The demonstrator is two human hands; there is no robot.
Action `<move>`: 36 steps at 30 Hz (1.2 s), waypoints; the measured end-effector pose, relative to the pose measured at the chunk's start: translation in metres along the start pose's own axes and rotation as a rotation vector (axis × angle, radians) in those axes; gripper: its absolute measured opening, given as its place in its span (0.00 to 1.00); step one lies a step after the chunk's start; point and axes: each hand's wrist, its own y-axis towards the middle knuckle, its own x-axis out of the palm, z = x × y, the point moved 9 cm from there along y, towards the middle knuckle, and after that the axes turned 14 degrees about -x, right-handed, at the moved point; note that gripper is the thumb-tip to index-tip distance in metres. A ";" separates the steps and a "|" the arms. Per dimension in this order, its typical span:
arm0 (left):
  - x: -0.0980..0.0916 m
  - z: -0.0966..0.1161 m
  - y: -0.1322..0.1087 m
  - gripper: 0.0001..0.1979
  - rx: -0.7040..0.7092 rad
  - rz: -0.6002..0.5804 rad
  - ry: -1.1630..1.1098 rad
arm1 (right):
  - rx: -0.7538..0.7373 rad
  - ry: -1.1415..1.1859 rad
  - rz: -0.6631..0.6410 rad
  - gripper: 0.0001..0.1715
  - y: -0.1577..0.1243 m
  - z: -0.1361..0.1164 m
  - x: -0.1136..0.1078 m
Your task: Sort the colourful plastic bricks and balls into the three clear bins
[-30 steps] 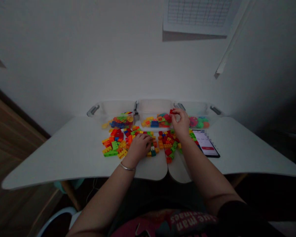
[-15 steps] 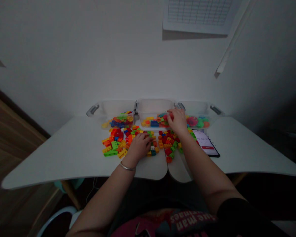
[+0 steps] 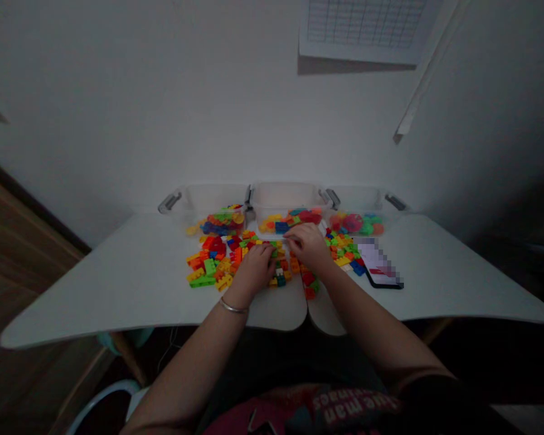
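Observation:
Toy building bricks [image 3: 208,266] in red, orange, yellow, green and blue lie heaped on the white table. Over the middle of the heap, my left hand [image 3: 254,266] has its fingers curled down among the bricks; whatever they hold is hidden. To its right, my right hand [image 3: 309,246] is just in front of the middle clear bin [image 3: 286,194], thumb and fingers drawn together in a pinch. Anything between those fingertips is too small to make out. Colourful pieces, some blue, yellow and red, show through the bin's front wall.
A left clear bin [image 3: 215,194] and a right clear bin [image 3: 356,196], each with coloured pieces, flank the middle one along the wall. A phone [image 3: 379,266] lies right of the bricks. The white table [image 3: 131,278] has a seam near its front centre.
My right hand has come back from above the middle bin, down and left to the bricks near my left hand. My left hand has shifted slightly, its fingers more drawn in.

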 end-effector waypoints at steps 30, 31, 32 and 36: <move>-0.002 0.004 0.000 0.11 -0.006 -0.033 0.027 | 0.064 -0.025 -0.316 0.09 -0.030 0.008 0.054; -0.002 0.004 0.000 0.11 -0.008 -0.032 0.024 | 0.064 0.000 -0.285 0.09 -0.030 0.009 0.053; -0.002 0.004 0.000 0.11 -0.007 -0.032 0.022 | 0.062 0.029 -0.252 0.08 -0.030 0.009 0.052; -0.001 0.004 0.000 0.12 0.000 -0.041 0.025 | 0.076 0.150 -0.115 0.09 -0.031 0.014 0.047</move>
